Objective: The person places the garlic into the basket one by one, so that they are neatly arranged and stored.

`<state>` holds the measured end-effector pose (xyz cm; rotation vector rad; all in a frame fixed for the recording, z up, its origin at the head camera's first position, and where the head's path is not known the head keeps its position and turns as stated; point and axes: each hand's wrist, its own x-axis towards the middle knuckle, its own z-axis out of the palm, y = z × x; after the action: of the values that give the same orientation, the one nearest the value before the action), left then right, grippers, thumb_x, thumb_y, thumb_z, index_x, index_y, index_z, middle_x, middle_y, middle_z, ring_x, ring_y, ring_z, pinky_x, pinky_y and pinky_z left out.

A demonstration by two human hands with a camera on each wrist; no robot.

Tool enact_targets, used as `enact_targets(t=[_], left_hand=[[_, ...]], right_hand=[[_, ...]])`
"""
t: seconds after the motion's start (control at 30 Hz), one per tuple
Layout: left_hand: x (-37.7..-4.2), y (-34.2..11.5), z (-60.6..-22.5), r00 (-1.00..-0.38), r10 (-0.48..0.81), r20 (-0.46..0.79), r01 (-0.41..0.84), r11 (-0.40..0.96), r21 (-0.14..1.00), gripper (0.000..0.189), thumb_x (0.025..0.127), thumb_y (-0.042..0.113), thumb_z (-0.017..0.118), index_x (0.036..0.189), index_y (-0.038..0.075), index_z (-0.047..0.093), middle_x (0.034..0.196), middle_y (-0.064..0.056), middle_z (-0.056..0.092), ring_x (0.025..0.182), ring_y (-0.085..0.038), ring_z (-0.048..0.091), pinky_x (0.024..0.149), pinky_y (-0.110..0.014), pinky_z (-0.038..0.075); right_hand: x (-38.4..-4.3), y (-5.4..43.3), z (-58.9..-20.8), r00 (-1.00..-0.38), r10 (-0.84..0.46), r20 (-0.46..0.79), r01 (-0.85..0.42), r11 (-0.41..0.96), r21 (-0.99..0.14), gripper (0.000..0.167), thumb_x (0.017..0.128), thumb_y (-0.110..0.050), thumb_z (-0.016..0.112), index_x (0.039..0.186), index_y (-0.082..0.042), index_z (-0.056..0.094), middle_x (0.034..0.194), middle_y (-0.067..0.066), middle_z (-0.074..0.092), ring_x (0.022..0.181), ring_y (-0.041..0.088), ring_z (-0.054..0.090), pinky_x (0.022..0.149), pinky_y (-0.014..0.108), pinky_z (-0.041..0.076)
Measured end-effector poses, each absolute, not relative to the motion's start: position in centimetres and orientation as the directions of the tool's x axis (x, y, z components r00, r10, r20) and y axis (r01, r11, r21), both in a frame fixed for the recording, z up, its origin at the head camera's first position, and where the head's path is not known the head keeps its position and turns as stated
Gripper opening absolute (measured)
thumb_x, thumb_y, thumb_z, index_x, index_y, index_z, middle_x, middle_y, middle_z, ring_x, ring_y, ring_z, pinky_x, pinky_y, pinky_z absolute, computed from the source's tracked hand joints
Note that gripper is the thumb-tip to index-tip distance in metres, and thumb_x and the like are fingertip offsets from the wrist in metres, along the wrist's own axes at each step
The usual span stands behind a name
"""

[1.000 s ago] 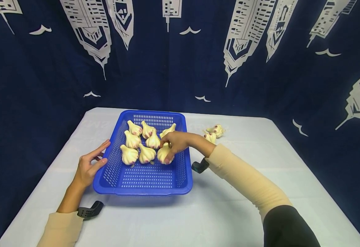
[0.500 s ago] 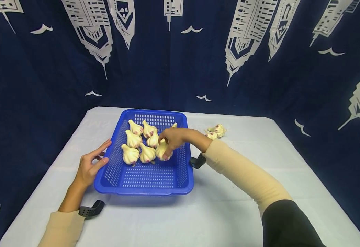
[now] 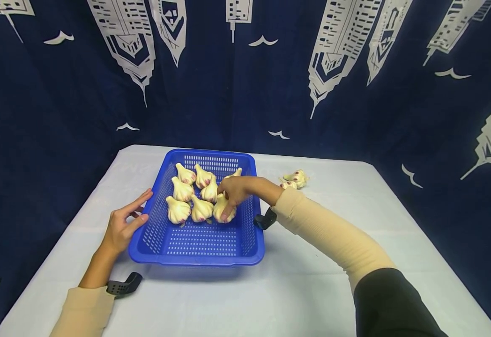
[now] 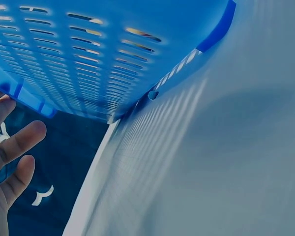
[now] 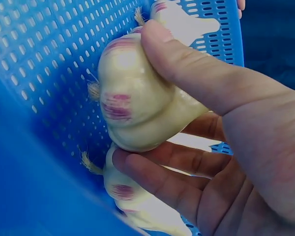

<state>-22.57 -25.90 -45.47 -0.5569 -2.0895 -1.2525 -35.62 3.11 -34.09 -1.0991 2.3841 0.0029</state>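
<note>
A blue perforated basket (image 3: pixel 201 243) holds several pale garlic bulbs in rough rows. My right hand (image 3: pixel 238 189) reaches in over the right side and grips the bulb at the right end of the nearest row. In the right wrist view, thumb and fingers lie on either side of this garlic bulb (image 5: pixel 132 93), which has pink streaks and a tuft of roots. A neighbouring bulb (image 5: pixel 137 201) lies just beyond the fingertips. My left hand (image 3: pixel 121 227) rests against the basket's left rim, fingers loosely extended. The left wrist view shows those fingers (image 4: pixel 22 140) by the rim.
A few more garlic bulbs (image 3: pixel 296 179) lie on the white tablecloth (image 3: pixel 313 262) right of the basket. One is partly hidden by the right forearm. A navy curtain (image 3: pixel 212 93) with white building prints hangs behind the table.
My right hand has nudged the gripped garlic bulb slightly left, closer to the bulb beside it, and it sits slightly lower than half a second ago. The left hand keeps its place on the rim.
</note>
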Motion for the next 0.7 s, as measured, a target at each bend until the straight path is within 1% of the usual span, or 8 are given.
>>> enact_targets(t=[0.1, 0.27, 0.37, 0.5, 0.6, 0.7], left_hand=[[-22.52, -25.91, -45.54, -0.713, 0.036, 0.7, 0.632, 0.464, 0.62, 0.049, 0.079, -0.003, 0.059, 0.128, -0.004, 0.063, 0.134, -0.02, 0.057, 0.083, 0.0, 0.059, 0.067, -0.018, 0.043], [-22.46, -25.92, -45.61, -0.717, 0.032, 0.696, 0.626, 0.469, 0.623, 0.049, 0.08, -0.002, 0.059, 0.129, -0.003, 0.063, 0.135, -0.02, 0.057, 0.084, 0.001, 0.059, 0.067, -0.018, 0.043], [-22.53, -25.95, -45.65, -0.713, 0.031, 0.7, 0.629, 0.47, 0.62, 0.049, 0.08, -0.002, 0.059, 0.129, -0.004, 0.063, 0.134, -0.02, 0.057, 0.084, 0.0, 0.059, 0.067, -0.018, 0.043], [-22.63, -25.98, -45.69, -0.707, 0.032, 0.707, 0.634, 0.472, 0.613, 0.049, 0.079, -0.003, 0.059, 0.128, -0.005, 0.063, 0.135, -0.019, 0.057, 0.084, -0.001, 0.06, 0.068, -0.018, 0.043], [-22.65, -25.94, -45.61, -0.707, 0.032, 0.707, 0.633, 0.475, 0.611, 0.05, 0.079, -0.003, 0.06, 0.128, -0.004, 0.063, 0.135, -0.018, 0.057, 0.084, -0.003, 0.06, 0.068, -0.018, 0.043], [-22.63, -25.86, -45.54, -0.71, 0.034, 0.703, 0.63, 0.477, 0.614, 0.05, 0.079, -0.003, 0.06, 0.129, -0.004, 0.063, 0.135, -0.019, 0.058, 0.084, -0.003, 0.06, 0.068, -0.018, 0.043]], right_hand=[[-35.69, 3.15, -34.35, -0.535, -0.717, -0.447, -0.712, 0.667, -0.218, 0.076, 0.073, -0.045, 0.085, 0.132, -0.005, 0.06, 0.121, 0.013, 0.067, 0.106, 0.02, 0.063, 0.09, 0.031, 0.05], [-35.78, 3.23, -34.72, -0.53, -0.736, -0.422, -0.717, 0.655, -0.24, 0.069, 0.074, -0.044, 0.085, 0.126, -0.005, 0.063, 0.114, 0.013, 0.07, 0.091, 0.015, 0.066, 0.083, 0.028, 0.052], [-35.8, 3.3, -34.86, -0.524, -0.748, -0.408, -0.722, 0.644, -0.253, 0.061, 0.073, -0.043, 0.085, 0.117, -0.005, 0.067, 0.108, 0.011, 0.072, 0.081, 0.013, 0.068, 0.077, 0.026, 0.053], [-35.71, 3.4, -34.9, -0.516, -0.758, -0.399, -0.728, 0.633, -0.263, 0.05, 0.073, -0.043, 0.085, 0.103, -0.006, 0.069, 0.095, 0.006, 0.072, 0.07, 0.013, 0.067, 0.069, 0.023, 0.052], [-35.62, 3.43, -34.79, -0.513, -0.759, -0.401, -0.734, 0.63, -0.253, 0.048, 0.072, -0.043, 0.086, 0.099, -0.007, 0.069, 0.088, 0.002, 0.07, 0.069, 0.011, 0.065, 0.067, 0.023, 0.051], [-35.53, 3.4, -34.79, -0.513, -0.754, -0.41, -0.742, 0.63, -0.229, 0.047, 0.072, -0.044, 0.086, 0.097, -0.008, 0.069, 0.086, 0.0, 0.07, 0.074, 0.011, 0.062, 0.068, 0.023, 0.05]])
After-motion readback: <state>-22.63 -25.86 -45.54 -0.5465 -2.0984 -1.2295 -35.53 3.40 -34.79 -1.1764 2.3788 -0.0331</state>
